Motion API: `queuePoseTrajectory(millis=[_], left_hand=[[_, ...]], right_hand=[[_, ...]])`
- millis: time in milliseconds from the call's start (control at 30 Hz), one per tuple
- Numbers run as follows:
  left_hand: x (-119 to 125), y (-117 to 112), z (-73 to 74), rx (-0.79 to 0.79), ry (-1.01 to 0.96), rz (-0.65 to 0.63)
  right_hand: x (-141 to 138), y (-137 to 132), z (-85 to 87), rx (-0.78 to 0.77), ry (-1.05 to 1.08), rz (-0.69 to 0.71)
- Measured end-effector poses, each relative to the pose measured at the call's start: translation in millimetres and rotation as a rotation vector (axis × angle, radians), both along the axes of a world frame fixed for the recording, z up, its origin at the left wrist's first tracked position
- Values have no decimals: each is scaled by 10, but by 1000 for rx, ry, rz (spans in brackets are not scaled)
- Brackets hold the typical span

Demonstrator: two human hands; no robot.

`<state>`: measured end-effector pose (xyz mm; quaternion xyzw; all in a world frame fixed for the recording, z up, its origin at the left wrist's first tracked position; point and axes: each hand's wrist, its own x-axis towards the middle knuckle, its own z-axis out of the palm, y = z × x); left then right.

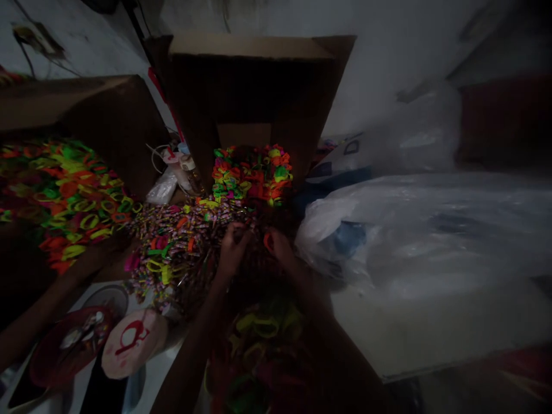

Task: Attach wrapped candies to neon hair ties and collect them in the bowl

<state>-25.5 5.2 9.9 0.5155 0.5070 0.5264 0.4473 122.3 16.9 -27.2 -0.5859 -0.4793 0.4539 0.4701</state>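
Over a pile of small, slim pieces in patterned wrappers (150, 230), my left hand (233, 250) is closed, its fingers pinched together. What it holds is too dark to make out. Just to its right, my right hand (282, 248) is closed on an orange plastic band (268, 242). A few yellow, green and pink bands lie on top of the pile. Behind my hands, a heap of bright bands (254, 178) sits in the mouth of an open cardboard box (259, 49). More bands (265, 326), dimly lit, are below my forearms.
Another person's arm (56, 305) reaches in from the left, beside a second box (38, 106) of bands (81, 195). A large clear plastic bag (431, 230) fills the right side. Front left are a red bowl (41, 359) and a pink round lid (149, 336).
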Motion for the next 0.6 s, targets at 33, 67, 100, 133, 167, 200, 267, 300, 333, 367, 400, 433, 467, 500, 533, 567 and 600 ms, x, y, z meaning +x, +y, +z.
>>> queuePoseTrajectory(millis=[33,67,100,133,167,200,267,300,333,367,400,433,467,500,533,567,600], left_hand=[[1,-2,-7,-3,-5,-23],[4,1,-22,4,15,-42],[9,7,-42,25,63,-57],[16,17,-66,56,135,-69],[25,26,-91,95,221,-75],[39,33,-114,138,313,-73],[76,34,-143,217,488,-66],[98,27,-146,251,562,-68],[120,15,-140,284,624,-72],[139,-1,-127,314,675,-81],[153,-17,-110,339,716,-99],[161,-31,-90,360,747,-118],[162,-41,-71,375,767,-138],[156,-47,-57,383,774,-158],[146,-49,-49,383,767,-172],[133,-46,-49,377,750,-179],[120,-40,-55,367,730,-181]], right_hand=[[2,-1,5,26,-8,-1],[5,-2,14,44,-13,-4],[8,-5,26,57,-20,-7],[12,-9,39,72,-35,-1],[16,-13,53,83,-53,7],[22,-17,66,88,-70,17],[40,-25,87,112,-110,42],[51,-28,96,133,-128,60],[62,-30,103,156,-144,76],[74,-31,109,172,-162,84],[85,-31,112,177,-177,85],[94,-30,112,173,-189,81],[100,-28,109,168,-195,74],[104,-26,103,168,-198,71],[105,-24,93,178,-197,75],[103,-22,82,197,-192,83],[99,-20,71,221,-185,95]])
